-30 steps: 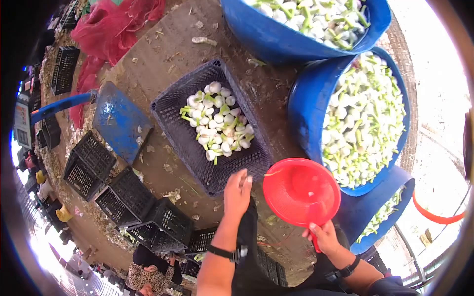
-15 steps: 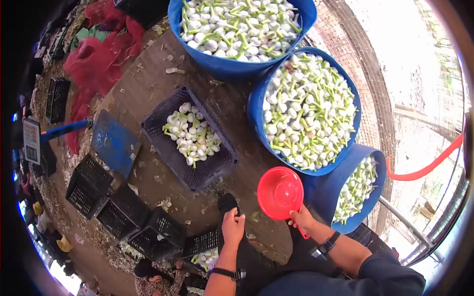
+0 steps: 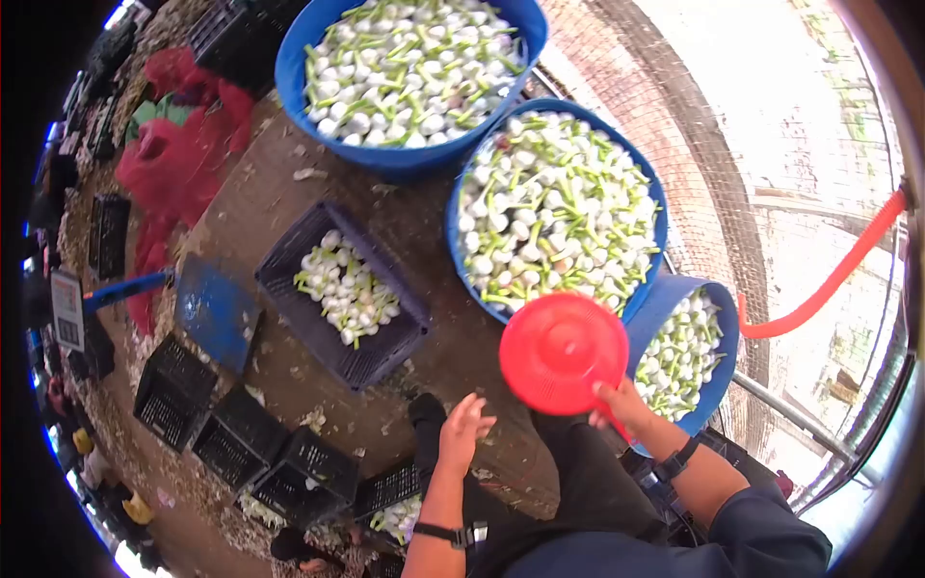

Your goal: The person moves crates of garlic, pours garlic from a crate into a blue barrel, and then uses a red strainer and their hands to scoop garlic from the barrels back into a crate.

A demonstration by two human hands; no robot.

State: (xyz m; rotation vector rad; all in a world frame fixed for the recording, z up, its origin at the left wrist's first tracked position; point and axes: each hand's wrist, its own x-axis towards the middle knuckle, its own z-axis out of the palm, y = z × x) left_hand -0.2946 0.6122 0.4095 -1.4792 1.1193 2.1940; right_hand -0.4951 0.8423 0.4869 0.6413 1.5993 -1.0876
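Observation:
My right hand grips the handle of a red plastic colander. The colander is held out in front of my legs, and its round body overlaps the near edge of a blue tub full of garlic bulbs with short green stems. My left hand holds nothing; its fingers are parted over my lap. Beyond it, to the upper left, a dark purple crate holds a smaller heap of garlic bulbs.
Another blue tub of garlic stands farther off, and a tilted one lies at my right. Black crates, a blue platform scale and red netting are at the left. An orange hose hangs right. A person crouches bottom left.
The colander has come up closer to the camera and turned in my right hand. My left hand's fingers have loosened and spread. The view has shifted, with the tubs now farther left.

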